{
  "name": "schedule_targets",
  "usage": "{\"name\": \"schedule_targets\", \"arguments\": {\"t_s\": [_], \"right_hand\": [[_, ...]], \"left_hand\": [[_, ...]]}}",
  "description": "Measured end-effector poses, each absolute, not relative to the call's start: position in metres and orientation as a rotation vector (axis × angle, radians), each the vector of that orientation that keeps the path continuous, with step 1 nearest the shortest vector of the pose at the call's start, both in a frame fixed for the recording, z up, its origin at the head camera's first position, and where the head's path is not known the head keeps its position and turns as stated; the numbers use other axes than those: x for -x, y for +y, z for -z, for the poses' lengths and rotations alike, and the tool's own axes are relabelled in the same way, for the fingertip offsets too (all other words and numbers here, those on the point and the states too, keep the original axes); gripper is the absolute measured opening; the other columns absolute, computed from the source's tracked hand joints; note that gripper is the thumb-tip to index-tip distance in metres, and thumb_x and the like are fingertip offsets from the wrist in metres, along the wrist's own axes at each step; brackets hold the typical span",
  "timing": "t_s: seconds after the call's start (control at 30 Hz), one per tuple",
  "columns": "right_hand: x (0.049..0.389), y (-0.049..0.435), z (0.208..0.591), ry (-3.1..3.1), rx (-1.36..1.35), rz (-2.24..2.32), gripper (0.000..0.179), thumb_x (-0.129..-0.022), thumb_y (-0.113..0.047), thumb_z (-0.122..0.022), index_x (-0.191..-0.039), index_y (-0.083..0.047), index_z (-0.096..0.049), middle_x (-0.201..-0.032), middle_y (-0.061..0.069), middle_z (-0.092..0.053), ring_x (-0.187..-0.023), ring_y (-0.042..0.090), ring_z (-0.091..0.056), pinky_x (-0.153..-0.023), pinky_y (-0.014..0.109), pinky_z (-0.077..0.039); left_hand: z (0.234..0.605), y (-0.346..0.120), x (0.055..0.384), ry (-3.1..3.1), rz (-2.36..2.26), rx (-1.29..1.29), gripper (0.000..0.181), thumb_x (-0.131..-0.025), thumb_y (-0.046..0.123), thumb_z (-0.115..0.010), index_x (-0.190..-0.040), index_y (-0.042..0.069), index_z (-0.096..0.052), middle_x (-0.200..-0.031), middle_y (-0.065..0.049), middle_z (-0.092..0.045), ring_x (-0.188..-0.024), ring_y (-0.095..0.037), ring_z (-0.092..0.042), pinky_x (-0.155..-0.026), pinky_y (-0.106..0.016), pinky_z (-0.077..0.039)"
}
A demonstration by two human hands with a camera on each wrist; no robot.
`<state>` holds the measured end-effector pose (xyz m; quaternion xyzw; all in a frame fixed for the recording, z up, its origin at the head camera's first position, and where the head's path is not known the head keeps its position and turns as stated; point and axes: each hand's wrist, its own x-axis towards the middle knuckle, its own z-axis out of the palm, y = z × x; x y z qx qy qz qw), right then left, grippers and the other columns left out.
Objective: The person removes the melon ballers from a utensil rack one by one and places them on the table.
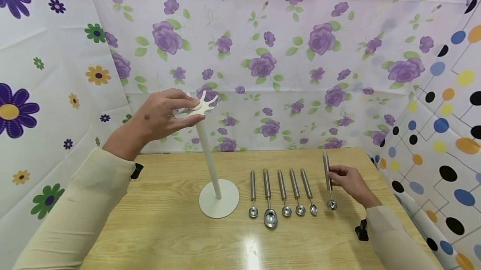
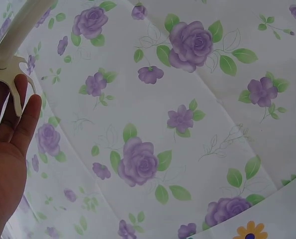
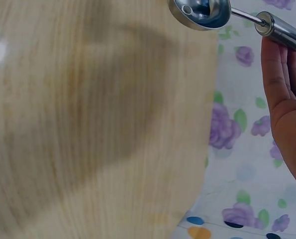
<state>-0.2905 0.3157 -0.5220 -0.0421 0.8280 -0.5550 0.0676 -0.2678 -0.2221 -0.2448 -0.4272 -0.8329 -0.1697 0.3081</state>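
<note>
My left hand (image 1: 159, 113) grips the hooked top of a white utensil stand (image 1: 208, 157), thumb and fingers on opposite sides. The left wrist view shows the fingertips against the underside of the hooks (image 2: 11, 82). At the right, my right hand (image 1: 352, 183) pinches the steel handle of a small round scoop (image 1: 332, 205), held with the bowl downward and apart from the others. In the right wrist view the scoop's bowl (image 3: 202, 12) is partly cut off by the top edge.
Several steel scoops lie in a row between the stand and my right hand, among them a larger oval-headed scoop (image 1: 270, 218). The stand's round base (image 1: 208, 207) rests on the wooden table (image 1: 161, 228). Patterned cloths (image 1: 240, 44) surround the back and sides.
</note>
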Motion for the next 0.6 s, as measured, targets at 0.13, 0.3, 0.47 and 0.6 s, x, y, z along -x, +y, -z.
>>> {"name": "schedule_targets", "arguments": {"t_s": [0.13, 0.3, 0.47, 0.6], "right_hand": [[0.296, 0.319, 0.539, 2.487, 0.086, 1.669, 0.056, -0.099, -0.028, -0.065, -0.137, 0.012, -0.051, -0.122, 0.025, -0.062, -0.098, 0.021, -0.069, -0.088, 0.044, -0.056], [0.303, 0.322, 0.556, 2.486, 0.069, 1.636, 0.055, -0.1, -0.027, -0.064, -0.136, 0.013, -0.052, -0.122, 0.024, -0.063, -0.098, 0.022, -0.068, -0.085, 0.039, -0.057], [0.309, 0.323, 0.566, 2.443, 0.049, 1.633, 0.055, -0.101, -0.026, -0.062, -0.136, 0.014, -0.051, -0.121, 0.025, -0.063, -0.098, 0.024, -0.068, -0.084, 0.039, -0.057], [0.311, 0.322, 0.575, 2.413, -0.01, 1.604, 0.054, -0.101, -0.024, -0.062, -0.137, 0.014, -0.05, -0.12, 0.024, -0.064, -0.098, 0.024, -0.068, -0.083, 0.039, -0.057]], "left_hand": [[0.246, -0.223, 0.268, -2.185, 0.452, 1.143, 0.039, -0.074, 0.016, -0.089, -0.108, 0.001, -0.077, -0.097, -0.013, -0.071, -0.083, -0.027, -0.069, -0.066, -0.041, -0.057], [0.246, -0.223, 0.271, -2.157, 0.459, 1.166, 0.047, -0.089, 0.043, -0.075, -0.108, 0.0, -0.077, -0.097, -0.013, -0.071, -0.083, -0.028, -0.069, -0.066, -0.042, -0.058], [0.246, -0.224, 0.271, -2.154, 0.457, 1.167, 0.046, -0.088, 0.041, -0.076, -0.108, 0.0, -0.077, -0.097, -0.014, -0.071, -0.083, -0.028, -0.069, -0.066, -0.042, -0.058], [0.247, -0.224, 0.271, -2.166, 0.46, 1.157, 0.04, -0.084, 0.033, -0.082, -0.108, 0.001, -0.077, -0.097, -0.013, -0.071, -0.081, -0.027, -0.069, -0.065, -0.042, -0.058]]}}
